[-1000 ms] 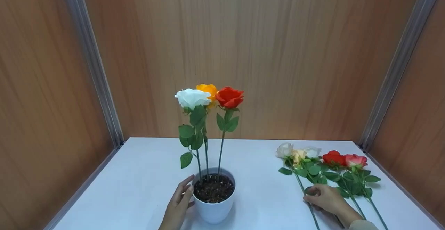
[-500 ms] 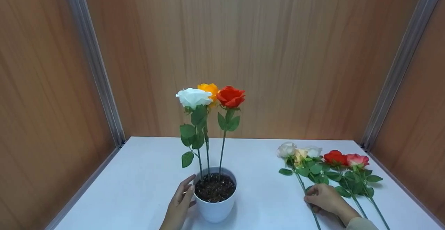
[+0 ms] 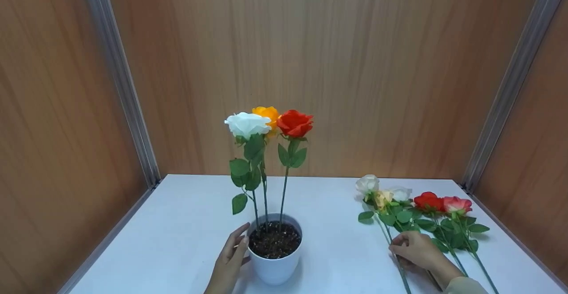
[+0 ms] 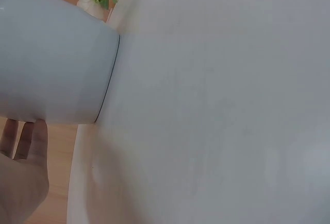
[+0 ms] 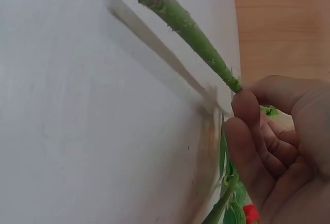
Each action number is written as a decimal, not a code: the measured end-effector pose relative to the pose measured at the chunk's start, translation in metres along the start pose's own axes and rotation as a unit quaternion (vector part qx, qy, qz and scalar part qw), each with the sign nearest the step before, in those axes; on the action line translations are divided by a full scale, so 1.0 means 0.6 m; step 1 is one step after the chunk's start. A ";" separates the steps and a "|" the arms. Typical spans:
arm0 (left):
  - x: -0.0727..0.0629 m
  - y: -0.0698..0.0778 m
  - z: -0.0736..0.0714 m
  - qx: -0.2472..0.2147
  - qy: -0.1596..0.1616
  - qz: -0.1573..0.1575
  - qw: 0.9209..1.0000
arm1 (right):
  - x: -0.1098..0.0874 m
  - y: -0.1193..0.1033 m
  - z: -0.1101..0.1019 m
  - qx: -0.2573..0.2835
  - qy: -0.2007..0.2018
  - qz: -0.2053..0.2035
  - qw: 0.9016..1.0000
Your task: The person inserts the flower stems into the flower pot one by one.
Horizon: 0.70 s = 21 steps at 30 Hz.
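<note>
A white pot (image 3: 274, 271) of dark soil (image 3: 274, 243) holds three upright roses: a white rose (image 3: 247, 125), an orange rose (image 3: 262, 111) and a red rose (image 3: 294, 124). My left hand (image 3: 228, 258) touches the pot's left side with fairly straight fingers; in the left wrist view its fingertips meet the pot wall (image 4: 56, 59). At the right, my right hand (image 3: 419, 250) pinches the stem of a cream-white rose (image 3: 367, 184) between thumb and fingers. The right wrist view shows the cut end of that stem (image 5: 188, 31) raised off the table, above its shadow.
Several more roses lie on the white table (image 3: 177, 232) at the right, among them a pale yellow rose (image 3: 382, 199), a red rose (image 3: 428, 201) and a pink rose (image 3: 457, 204). Wood-grain panels (image 3: 319, 63) enclose the table at the back and both sides.
The cream-white rose has risen slightly off the table, its bloom shifting up and a little right, with its stem in my right hand. My left hand has stayed at the pot.
</note>
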<state>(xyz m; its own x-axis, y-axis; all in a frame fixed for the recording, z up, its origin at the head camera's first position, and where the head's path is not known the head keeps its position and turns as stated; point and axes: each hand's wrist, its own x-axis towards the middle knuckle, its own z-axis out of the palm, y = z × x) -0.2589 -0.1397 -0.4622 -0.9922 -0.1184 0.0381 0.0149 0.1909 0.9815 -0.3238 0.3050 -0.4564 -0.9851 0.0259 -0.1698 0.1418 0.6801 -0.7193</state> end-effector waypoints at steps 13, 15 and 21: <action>-0.001 0.000 -0.002 0.006 -0.005 0.009 1.000 | -0.008 -0.044 -0.014 0.025 0.042 -0.050 0.998; -0.001 0.000 -0.002 0.006 -0.006 0.009 1.000 | -0.008 -0.053 -0.014 0.032 0.048 -0.055 0.997; -0.001 0.001 -0.001 0.006 -0.005 0.005 1.000 | -0.013 -0.082 -0.018 0.058 0.062 -0.072 0.994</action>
<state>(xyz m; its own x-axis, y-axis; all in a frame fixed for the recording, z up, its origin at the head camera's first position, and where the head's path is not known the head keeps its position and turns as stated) -0.2582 -0.1399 -0.4617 -0.9933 -0.1065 0.0459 0.0234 0.2033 0.9788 -0.3240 0.2791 -0.4124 -0.9993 0.0297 0.0208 0.0009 0.5939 -0.8046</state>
